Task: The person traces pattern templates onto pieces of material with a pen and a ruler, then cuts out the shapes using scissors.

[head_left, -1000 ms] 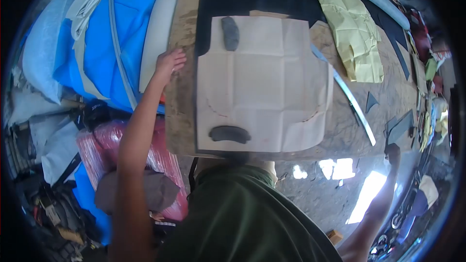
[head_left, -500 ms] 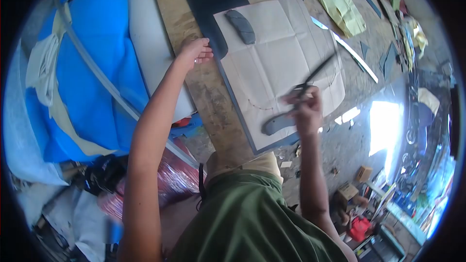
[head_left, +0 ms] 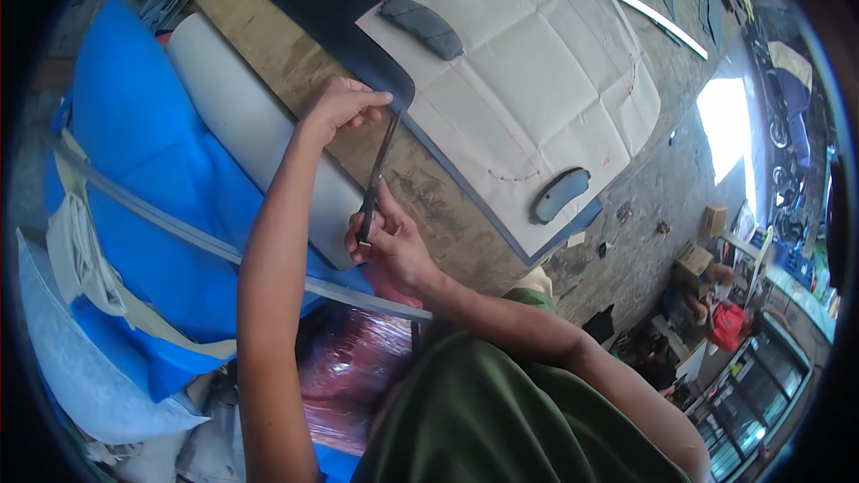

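Note:
In my right hand (head_left: pixel 392 246) is a pair of dark scissors (head_left: pixel 378 177), its blades pointing up to the edge of the dark sheet (head_left: pixel 380 72). My left hand (head_left: pixel 347 105) is at that same edge, thumb and fingertips pinched near the blade tips; the dark material seems to be between them, though the contact is small. Over the dark sheet lies a creased beige paper pattern (head_left: pixel 528 80) with red marks. Two curved grey weights rest on the paper, one near its upper left (head_left: pixel 422 27), the other near its lower corner (head_left: pixel 560 195).
A wooden table (head_left: pixel 259 27) carries the sheets and a metal ruler (head_left: pixel 658 18). White roll (head_left: pixel 224 94) and blue material (head_left: pixel 143 161) lie to the left. Below is a pink plastic-wrapped bundle (head_left: pixel 353 367). A person in red (head_left: pixel 729 325) is at the lower right.
My right hand has brought the scissors from the right across the paper to the sheet's left edge. My left hand has moved onto that edge. The view has turned and the table appears tilted.

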The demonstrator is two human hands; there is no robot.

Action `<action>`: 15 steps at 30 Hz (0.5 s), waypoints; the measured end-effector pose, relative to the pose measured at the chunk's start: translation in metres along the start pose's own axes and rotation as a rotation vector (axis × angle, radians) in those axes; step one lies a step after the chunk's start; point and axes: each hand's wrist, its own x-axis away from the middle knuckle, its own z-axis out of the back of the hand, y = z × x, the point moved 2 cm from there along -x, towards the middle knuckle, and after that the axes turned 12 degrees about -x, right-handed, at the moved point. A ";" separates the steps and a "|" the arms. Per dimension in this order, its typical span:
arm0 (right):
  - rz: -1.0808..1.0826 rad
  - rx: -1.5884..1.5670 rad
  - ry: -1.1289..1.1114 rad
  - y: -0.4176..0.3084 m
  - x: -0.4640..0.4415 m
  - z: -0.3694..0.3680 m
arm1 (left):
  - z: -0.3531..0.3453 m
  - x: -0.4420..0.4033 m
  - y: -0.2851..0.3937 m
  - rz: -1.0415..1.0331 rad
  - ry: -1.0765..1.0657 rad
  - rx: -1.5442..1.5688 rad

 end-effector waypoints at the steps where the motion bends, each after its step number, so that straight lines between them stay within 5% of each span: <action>1: 0.012 -0.017 0.008 0.005 -0.005 -0.002 | 0.001 0.000 0.000 0.008 -0.014 -0.016; 15: 0.179 -0.067 0.085 0.026 -0.045 -0.013 | -0.001 0.000 0.009 0.013 -0.046 -0.017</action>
